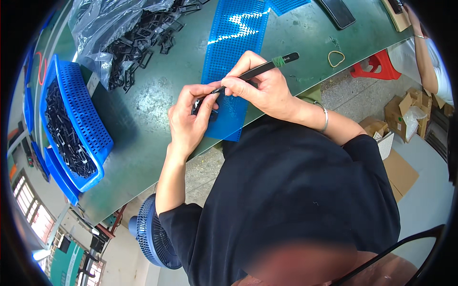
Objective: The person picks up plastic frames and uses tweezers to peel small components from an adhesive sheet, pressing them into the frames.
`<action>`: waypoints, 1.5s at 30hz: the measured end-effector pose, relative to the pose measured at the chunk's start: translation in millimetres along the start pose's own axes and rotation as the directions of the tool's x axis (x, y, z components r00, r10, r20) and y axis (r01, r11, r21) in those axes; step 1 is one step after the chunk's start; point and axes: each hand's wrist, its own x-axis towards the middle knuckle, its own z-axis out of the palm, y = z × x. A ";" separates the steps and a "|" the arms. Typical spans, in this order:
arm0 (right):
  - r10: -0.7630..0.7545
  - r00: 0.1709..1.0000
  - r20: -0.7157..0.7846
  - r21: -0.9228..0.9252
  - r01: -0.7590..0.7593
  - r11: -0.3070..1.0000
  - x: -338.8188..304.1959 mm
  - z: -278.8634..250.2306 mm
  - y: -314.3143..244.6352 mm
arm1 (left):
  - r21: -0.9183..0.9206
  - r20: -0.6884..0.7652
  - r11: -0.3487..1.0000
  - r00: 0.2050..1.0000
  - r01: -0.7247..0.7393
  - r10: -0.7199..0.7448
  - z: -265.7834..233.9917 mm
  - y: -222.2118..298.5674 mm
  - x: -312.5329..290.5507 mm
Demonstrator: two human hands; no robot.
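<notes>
My right hand (262, 88) is closed round a pair of black tweezers (267, 66) with green thread wound near the back end. The tweezers' tips point down and left to the fingers of my left hand (191, 112). Pinched in my left hand is a small black plastic part (196, 106), mostly hidden by the fingers. Both hands meet over a blue sheet dotted with small holes or pads (234, 62), which lies across the table toward its near edge. Where the tweezer tips touch the part cannot be made out.
On the left stands a blue basket (88, 112) full of black parts. Loose black frames (143, 40) spill from a clear plastic bag (102, 28). A phone (338, 12) and a rubber band (336, 59) lie at right. Another person's arm (423, 62) shows at far right.
</notes>
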 end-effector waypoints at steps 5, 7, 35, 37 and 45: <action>0.006 1.000 -0.031 0.021 -0.005 1.000 -0.5 3.1 -3.8 | 0.005 -0.025 1.000 1.000 -0.016 0.016 -0.5 -5.0 -2.0; 0.064 0.990 -0.126 0.240 -0.032 0.970 -0.5 4.2 -5.0 | -0.293 -0.042 0.956 0.999 0.012 -0.025 -2.6 -6.1 0.3; 0.135 0.991 -0.017 0.120 -0.132 0.984 3.8 -7.6 -5.5 | 0.945 -0.116 0.311 0.993 0.103 0.022 -88.6 13.8 -23.1; 0.117 0.993 -0.017 0.119 -0.114 0.986 0.5 -8.7 -10.9 | 0.915 -0.191 0.386 0.969 0.118 0.158 -83.4 -1.0 -24.2; -0.129 0.990 0.049 -0.174 0.136 0.975 53.8 -57.0 -68.2 | 0.761 -0.644 0.196 0.685 0.618 0.341 -193.3 41.8 -34.5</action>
